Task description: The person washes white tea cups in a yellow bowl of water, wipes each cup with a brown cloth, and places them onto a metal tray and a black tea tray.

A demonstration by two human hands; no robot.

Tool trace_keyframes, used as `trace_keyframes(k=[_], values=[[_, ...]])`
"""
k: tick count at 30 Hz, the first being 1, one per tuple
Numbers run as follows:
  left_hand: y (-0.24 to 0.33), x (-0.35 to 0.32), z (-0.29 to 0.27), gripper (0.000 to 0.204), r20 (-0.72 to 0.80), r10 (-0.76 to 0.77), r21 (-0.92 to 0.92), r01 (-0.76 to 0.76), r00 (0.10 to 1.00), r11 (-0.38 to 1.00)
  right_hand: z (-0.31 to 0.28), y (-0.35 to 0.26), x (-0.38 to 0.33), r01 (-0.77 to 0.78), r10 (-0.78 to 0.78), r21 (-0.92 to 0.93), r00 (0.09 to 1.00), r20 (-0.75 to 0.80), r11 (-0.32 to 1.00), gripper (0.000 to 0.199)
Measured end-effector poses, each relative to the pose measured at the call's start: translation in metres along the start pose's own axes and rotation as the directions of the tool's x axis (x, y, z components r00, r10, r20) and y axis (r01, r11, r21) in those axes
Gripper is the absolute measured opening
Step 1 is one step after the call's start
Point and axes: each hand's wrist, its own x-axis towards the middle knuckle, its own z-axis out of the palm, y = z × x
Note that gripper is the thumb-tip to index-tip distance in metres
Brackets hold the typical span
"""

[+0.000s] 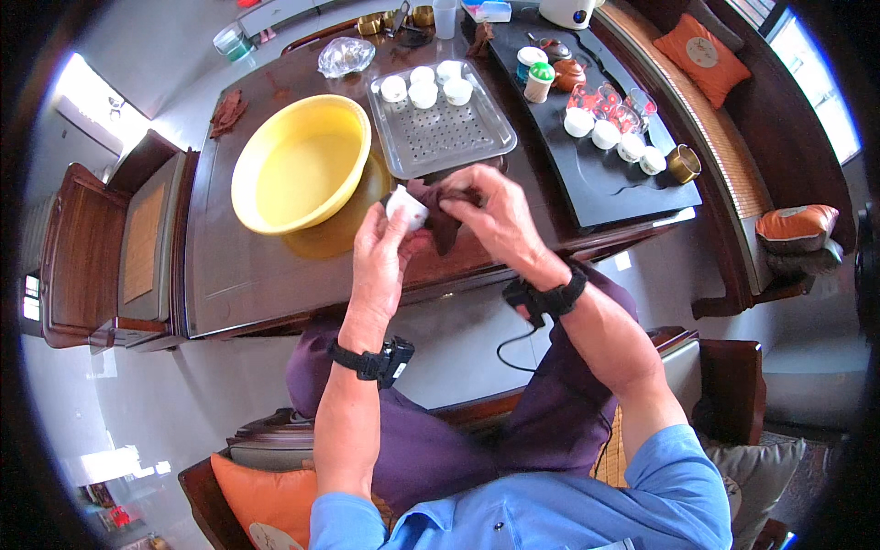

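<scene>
Above the table's near edge, my left hand (pixel 378 259) grips a small white teacup (pixel 407 210), its fingers around the side. My right hand (pixel 500 216) pinches a dark brown cloth (pixel 444 230), which hangs down against the cup. Just beyond my hands lies a perforated metal tray (pixel 440 154) with several white teacups (pixel 423 94) at its far end. A large yellow basin (pixel 302 112) stands left of the tray, with what looks like shallow water in it.
On the right, a black tea tray (pixel 600 188) bears white cups (pixel 605 134), red-patterned glasses (pixel 600 98), a brown teapot (pixel 568 75) and a brass-coloured cup (pixel 683 163). A crumpled clear plastic bag (pixel 346 57) and a brown cloth (pixel 228 112) lie on the dark table (pixel 220 284).
</scene>
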Motion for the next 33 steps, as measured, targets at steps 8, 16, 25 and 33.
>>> trace_keyframes(k=[8, 16, 25, 33], values=[[0.005, 0.003, -0.019, 0.033, -0.052, -0.084, -0.186, 0.073, 0.995, 0.98, -0.029, 0.006, 0.013, -0.263, 0.241, -0.402, 0.965, -0.106, 0.877, 0.038], [0.002, 0.002, -0.019, 0.045, 0.09, -0.158, -0.187, 0.173, 0.983, 0.967, -0.047, -0.006, 0.022, -0.358, 0.383, -0.185, 0.915, 0.128, 0.915, 0.033], [0.002, 0.001, -0.011, 0.044, 0.141, -0.263, -0.254, 0.291, 0.955, 0.922, -0.045, -0.003, 0.015, -0.384, 0.372, 0.133, 0.922, 0.107, 0.913, 0.025], [0.004, 0.002, -0.013, 0.043, 0.15, -0.256, -0.271, 0.289, 0.955, 0.918, -0.054, 0.015, 0.017, -0.348, 0.348, -0.013, 0.932, 0.099, 0.937, 0.024]])
